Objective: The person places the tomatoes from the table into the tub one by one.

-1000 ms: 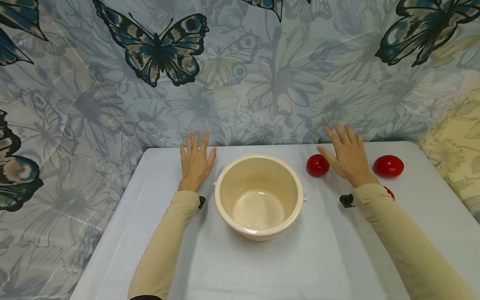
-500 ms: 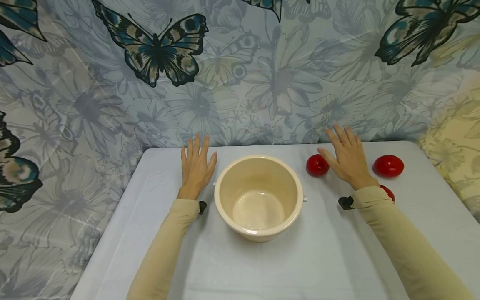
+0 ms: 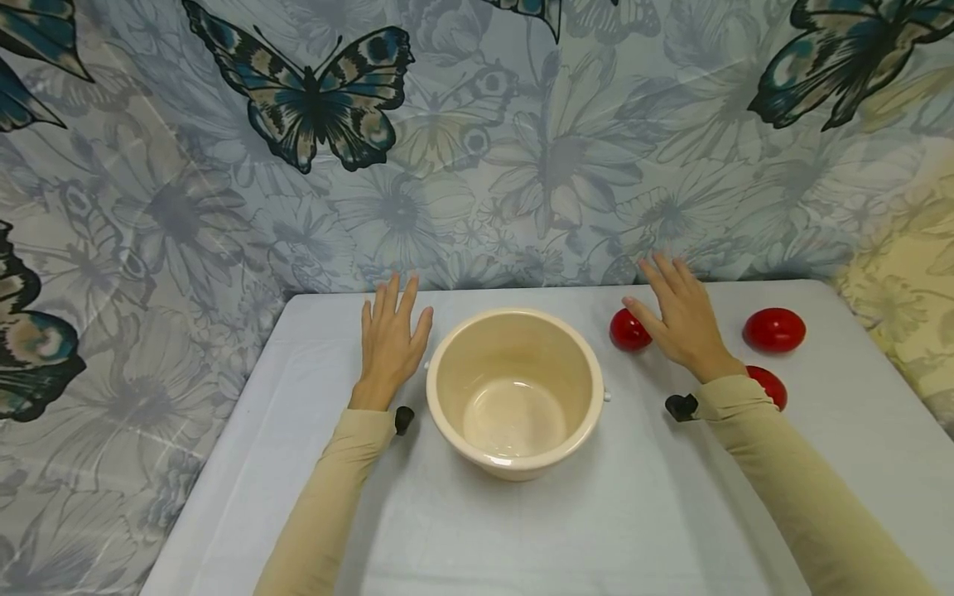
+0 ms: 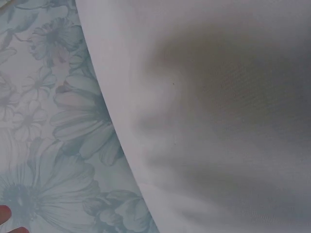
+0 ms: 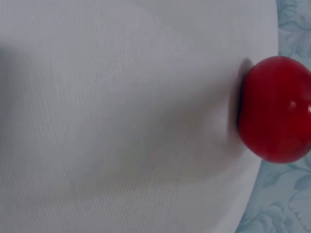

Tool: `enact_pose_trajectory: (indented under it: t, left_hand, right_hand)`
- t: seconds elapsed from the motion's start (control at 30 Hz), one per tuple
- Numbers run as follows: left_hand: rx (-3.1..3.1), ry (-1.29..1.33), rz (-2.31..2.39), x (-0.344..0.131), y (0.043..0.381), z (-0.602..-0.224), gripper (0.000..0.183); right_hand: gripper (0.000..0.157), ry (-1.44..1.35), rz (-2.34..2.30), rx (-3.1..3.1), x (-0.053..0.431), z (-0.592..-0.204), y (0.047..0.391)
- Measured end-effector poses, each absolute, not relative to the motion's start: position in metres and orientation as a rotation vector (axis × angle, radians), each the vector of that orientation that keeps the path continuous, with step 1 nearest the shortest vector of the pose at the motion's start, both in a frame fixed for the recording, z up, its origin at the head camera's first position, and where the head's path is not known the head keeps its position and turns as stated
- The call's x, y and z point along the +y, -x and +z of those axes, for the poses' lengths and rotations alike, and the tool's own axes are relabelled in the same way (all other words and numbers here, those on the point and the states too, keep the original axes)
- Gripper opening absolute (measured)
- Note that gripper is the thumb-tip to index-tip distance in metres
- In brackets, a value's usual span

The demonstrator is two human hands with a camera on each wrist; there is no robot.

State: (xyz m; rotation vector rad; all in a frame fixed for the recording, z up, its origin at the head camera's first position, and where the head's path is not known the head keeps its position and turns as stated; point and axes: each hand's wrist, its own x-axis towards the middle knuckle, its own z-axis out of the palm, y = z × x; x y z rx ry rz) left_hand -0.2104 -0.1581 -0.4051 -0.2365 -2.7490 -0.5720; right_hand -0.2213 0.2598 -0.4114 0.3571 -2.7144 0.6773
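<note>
A cream, glossy round pot (image 3: 514, 468) with small side knobs stands at the middle of the white table, its bare inside showing. To its left my left hand (image 3: 391, 348) is spread, fingers pointing to the back edge, holding nothing. Its fingertips (image 4: 4, 213) just enter the left wrist view. My right hand (image 3: 684, 323), also spread, holds nothing. Its thumb overlaps a shiny red, apple-like round thing (image 3: 624, 331), which the right wrist view shows close up (image 5: 277, 109). Another red round thing (image 3: 768, 386) is partly hidden by my right sleeve; a third (image 3: 775, 331) lies behind it.
White cloth (image 3: 492, 538) covers the table, whose back edge meets a wall hanging (image 3: 447, 207) printed with flowers and butterflies. Yellowish patterned fabric (image 3: 917, 306) borders the right side. A small black device (image 3: 681, 406) sits at my right wrist, and another (image 3: 403, 420) at my left.
Both hands have drawn back slightly toward me, and the right one has also shifted left. More of the red round thing by the right sleeve shows. The pot has not moved.
</note>
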Motion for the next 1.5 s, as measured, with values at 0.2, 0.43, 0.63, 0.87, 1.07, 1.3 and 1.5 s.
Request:
enact_pose_trajectory:
  t: [0.2,0.43,0.63,0.87,1.07,1.3,1.5]
  left_hand:
    - [-2.724,0.236,-0.68,-0.157,0.204,-0.403,0.058]
    - [-2.686,0.272,-0.866,-0.154,0.195,-0.399,0.057]
    - [-2.669,0.31,-0.974,-0.152,0.186,-0.393,0.056]
    - [-2.616,0.42,-1.087,-0.15,0.177,-0.387,0.053]
    - [-2.555,0.5,-1.179,-0.149,0.169,-0.384,0.051]
    - [-2.565,0.549,-1.269,-0.143,0.156,-0.378,0.048]
    - [-2.58,0.582,-1.315,-0.137,0.147,-0.375,0.047]
  right_hand:
    - [0.07,-0.355,0.813,-2.719,0.256,-0.413,0.221]
    - [0.071,-0.361,0.909,-2.733,0.255,-0.417,0.221]
    - [0.073,-0.35,0.947,-2.779,0.255,-0.417,0.22]
    - [0.074,-0.325,0.962,-2.838,0.254,-0.419,0.219]
    - [0.071,-0.338,0.965,-2.847,0.255,-0.425,0.221]
    - [0.07,-0.342,0.992,-2.879,0.254,-0.429,0.222]
    - [0.073,-0.336,0.997,-2.948,0.254,-0.434,0.224]
